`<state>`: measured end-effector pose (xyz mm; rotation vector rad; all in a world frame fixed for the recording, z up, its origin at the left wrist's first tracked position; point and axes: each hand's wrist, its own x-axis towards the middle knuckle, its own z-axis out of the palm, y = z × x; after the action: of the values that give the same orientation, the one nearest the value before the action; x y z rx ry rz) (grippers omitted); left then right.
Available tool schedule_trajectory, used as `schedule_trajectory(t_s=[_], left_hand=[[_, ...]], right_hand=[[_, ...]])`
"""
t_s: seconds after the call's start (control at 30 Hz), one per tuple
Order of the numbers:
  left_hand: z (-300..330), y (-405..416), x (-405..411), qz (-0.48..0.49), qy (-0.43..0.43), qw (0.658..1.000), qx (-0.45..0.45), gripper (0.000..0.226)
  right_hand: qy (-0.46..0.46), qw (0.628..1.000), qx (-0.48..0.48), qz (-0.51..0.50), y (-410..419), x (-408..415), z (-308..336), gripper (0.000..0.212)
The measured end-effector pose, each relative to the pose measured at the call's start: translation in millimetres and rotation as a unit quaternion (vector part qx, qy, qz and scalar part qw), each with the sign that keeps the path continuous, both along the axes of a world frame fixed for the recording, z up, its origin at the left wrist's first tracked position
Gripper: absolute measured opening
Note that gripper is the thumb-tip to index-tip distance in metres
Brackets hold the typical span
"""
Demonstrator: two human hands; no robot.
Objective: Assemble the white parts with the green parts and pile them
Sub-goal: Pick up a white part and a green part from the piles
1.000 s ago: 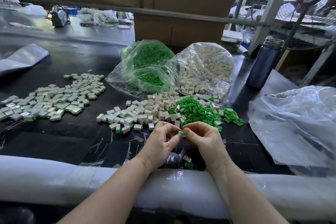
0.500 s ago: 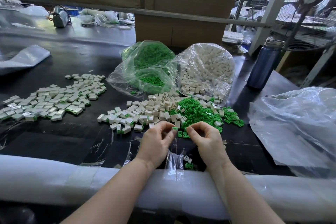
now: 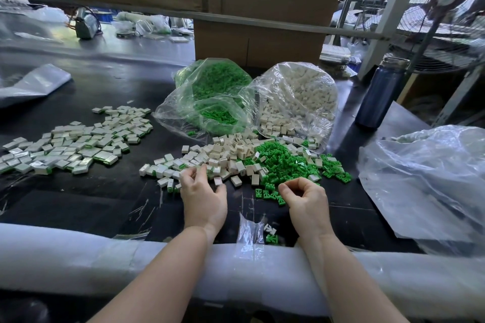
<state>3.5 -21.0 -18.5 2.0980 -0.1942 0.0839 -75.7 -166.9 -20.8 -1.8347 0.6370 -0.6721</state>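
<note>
Left hand [image 3: 203,198]: grip reaches into the near edge of the white parts [image 3: 223,156]; fingers loosely spread among the pieces; whether one is pinched cannot be told.
Right hand [image 3: 305,198]: grip curled, thumb and forefinger drawn together just beside the green parts [image 3: 284,162]; any held piece is too small to tell.
White parts: loose heap at counter [image 3: 86,202] centre, touching the green heap on its right.
Assembled pile [image 3: 73,143]: white-and-green units spread flat at the left, well apart from both hands.
Supply bags: green bag [image 3: 210,98] and white bag [image 3: 296,102] behind the heaps, mouths open towards them.
Bottle [image 3: 378,96]: upright, right rear.
</note>
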Motion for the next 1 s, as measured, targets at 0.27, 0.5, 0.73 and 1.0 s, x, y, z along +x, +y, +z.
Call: schedule_trajectory(t_s=[0.27, 0.5, 0.73, 1.0], left_hand=[[-2.7, -5.7, -7.4, -0.093, -0.117, 0.979, 0.142, 0.043], [-10.1, -11.7, -8.3, -0.194, -0.137, 0.925, 0.296, 0.048], [-7.3, -8.1, -9.2, -0.177, -0.176, 0.955, 0.162, 0.022], [-6.8, -8.1, -6.8, -0.134, -0.125, 0.962, 0.202, 0.034]], right_hand=[[0.075, 0.993, -0.095, 0.009, 1.3, 0.9, -0.3, 0.01], [0.162, 0.954, -0.233, 0.095, 10.1, 0.9, 1.5, 0.028], [0.185, 0.939, -0.277, 0.086, 13.7, 0.4, 5.4, 0.022], [0.199, 0.93, -0.298, 0.084, 16.4, 0.3, 6.3, 0.028]])
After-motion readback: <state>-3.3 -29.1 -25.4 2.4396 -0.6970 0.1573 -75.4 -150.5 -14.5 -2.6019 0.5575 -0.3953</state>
